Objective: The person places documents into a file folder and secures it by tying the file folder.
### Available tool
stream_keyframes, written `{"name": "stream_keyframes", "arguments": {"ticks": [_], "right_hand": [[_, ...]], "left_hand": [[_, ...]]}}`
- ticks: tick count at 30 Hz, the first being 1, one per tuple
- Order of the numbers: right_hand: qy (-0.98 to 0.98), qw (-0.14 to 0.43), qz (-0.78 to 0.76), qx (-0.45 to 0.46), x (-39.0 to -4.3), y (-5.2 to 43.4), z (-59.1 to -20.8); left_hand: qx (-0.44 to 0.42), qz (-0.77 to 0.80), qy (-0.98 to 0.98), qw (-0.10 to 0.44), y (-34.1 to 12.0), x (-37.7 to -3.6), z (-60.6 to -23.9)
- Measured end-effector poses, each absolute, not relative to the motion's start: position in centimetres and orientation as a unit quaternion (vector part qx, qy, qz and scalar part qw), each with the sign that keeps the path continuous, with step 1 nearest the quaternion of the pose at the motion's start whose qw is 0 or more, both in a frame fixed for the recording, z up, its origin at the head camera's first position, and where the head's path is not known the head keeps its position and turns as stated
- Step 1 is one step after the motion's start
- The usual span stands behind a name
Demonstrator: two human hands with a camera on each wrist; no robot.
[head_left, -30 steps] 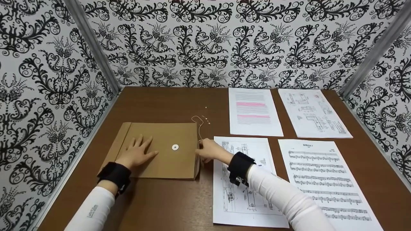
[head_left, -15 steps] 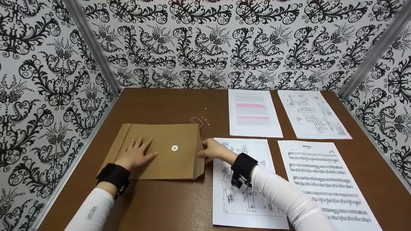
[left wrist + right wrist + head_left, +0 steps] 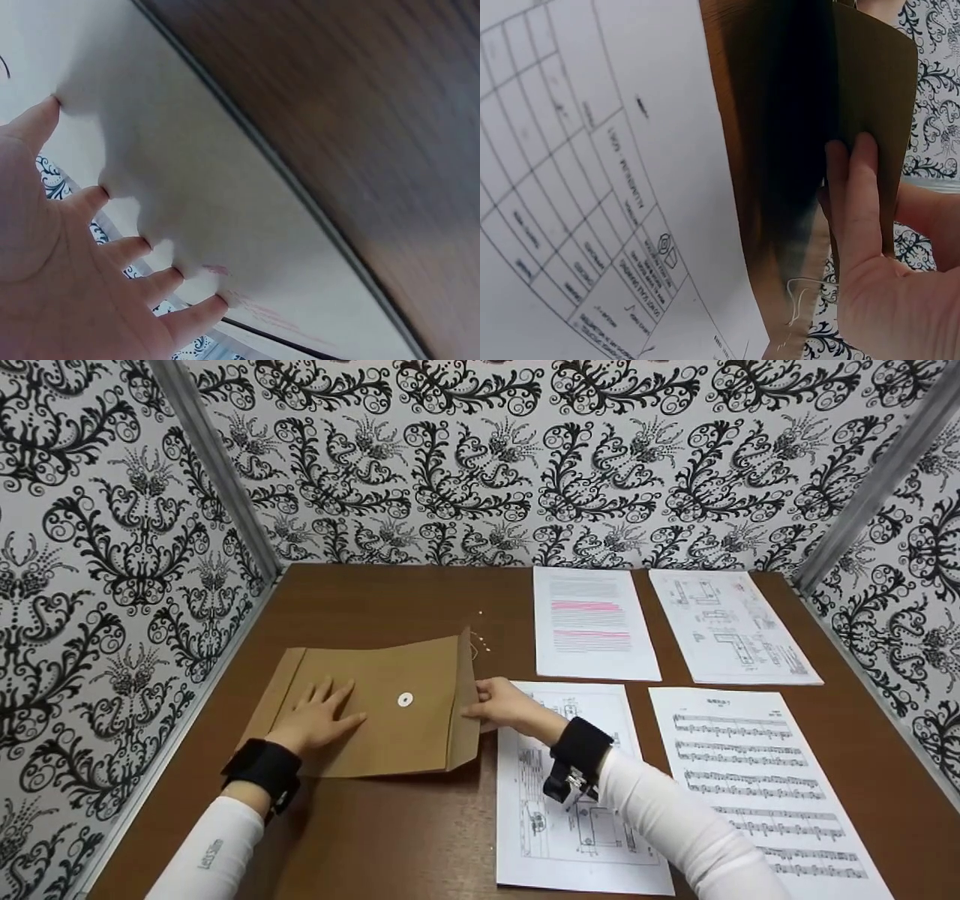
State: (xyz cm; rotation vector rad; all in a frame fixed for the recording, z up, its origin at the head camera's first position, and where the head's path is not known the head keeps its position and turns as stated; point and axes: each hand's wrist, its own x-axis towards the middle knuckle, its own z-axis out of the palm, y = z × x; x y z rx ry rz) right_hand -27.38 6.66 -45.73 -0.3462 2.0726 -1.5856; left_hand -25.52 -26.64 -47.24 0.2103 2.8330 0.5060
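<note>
A brown kraft envelope [image 3: 382,746] with a white button disc [image 3: 405,700] lies on the table. My left hand [image 3: 311,721] rests on the envelope's left half with its fingers spread. In the left wrist view, the fingertips press the envelope's surface [image 3: 225,217], where faint red marks show. My right hand [image 3: 510,706] pinches the flap [image 3: 463,739] at the right side, thumb on one face and fingers on the other. The right wrist view shows the fingers [image 3: 864,187] lying along the flap's underside. The flap is tilted up, and a thin string [image 3: 799,289] hangs below it.
A mechanical drawing sheet [image 3: 547,862] lies under the right forearm. Sheet music [image 3: 757,750], a page with pink highlighted lines [image 3: 589,656] and another drawing [image 3: 735,622] lie farther right. Small white bits [image 3: 484,645] are scattered behind the flap. Patterned walls [image 3: 480,457] enclose the table.
My right hand has moved slightly right and lifted the flap outward, raising the envelope's right end. The string is now mostly hidden behind the flap. My left hand stays in place.
</note>
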Motion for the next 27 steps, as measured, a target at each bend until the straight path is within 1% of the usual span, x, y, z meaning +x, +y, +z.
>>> {"name": "stream_keyframes", "arguments": {"ticks": [6, 15, 24, 27], "right_hand": [[0.736, 0.262, -0.615, -0.107, -27.6, 6.6, -45.6], [0.712, 0.259, -0.641, -0.119, -27.3, 6.7, -44.9], [0.686, 0.255, -0.670, -0.121, -26.8, 6.4, -44.4], [0.677, 0.255, -0.680, -0.118, -26.5, 6.2, -44.3]], "left_hand": [[0.072, 0.175, 0.974, 0.124, -26.6, -25.4, -47.0], [0.053, 0.180, 0.973, 0.134, -25.9, -25.3, -46.0], [0.049, 0.203, 0.971, 0.115, -23.1, -25.4, -45.1], [0.055, 0.219, 0.969, 0.099, -21.6, -25.0, -44.4]]}}
